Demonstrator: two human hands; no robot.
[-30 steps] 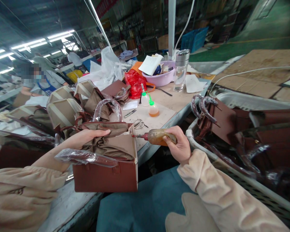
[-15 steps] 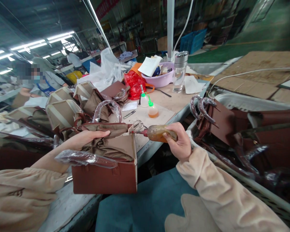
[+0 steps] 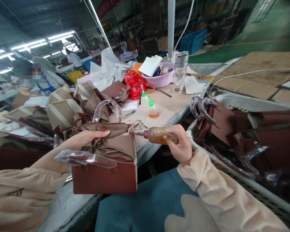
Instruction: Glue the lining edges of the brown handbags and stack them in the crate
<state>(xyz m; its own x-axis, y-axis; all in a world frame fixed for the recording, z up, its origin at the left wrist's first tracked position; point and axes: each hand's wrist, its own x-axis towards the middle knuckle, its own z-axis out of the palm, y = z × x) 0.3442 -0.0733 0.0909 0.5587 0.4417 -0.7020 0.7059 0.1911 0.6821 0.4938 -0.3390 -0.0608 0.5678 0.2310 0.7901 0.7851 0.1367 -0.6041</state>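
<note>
A brown handbag (image 3: 103,178) with taupe lining lies at the table's edge in front of me, its side edge facing right. My left hand (image 3: 96,134) grips its upper part, thumb along the lining and the other fingers hidden in the folds. A plastic-wrapped handle (image 3: 87,158) lies across the near face. In my right hand (image 3: 180,141) is a squeeze bottle (image 3: 159,135) of amber liquid, held sideways with its thin red nozzle pointing left. The nozzle tip is at the bag's upper right corner; whether it touches I cannot tell.
Beyond the bag lie scissors (image 3: 138,124), a pen-like tool (image 3: 130,114) and a green-capped bottle (image 3: 153,111). A glass flask (image 3: 180,72) stands by a purple basin (image 3: 163,79). More bags (image 3: 65,112) crowd the left; a crate (image 3: 232,96) of bags stands right. A co-worker (image 3: 44,80) is far left.
The bottle has shifted very slightly to the right with my right hand. My left hand and the handbag have stayed in place.
</note>
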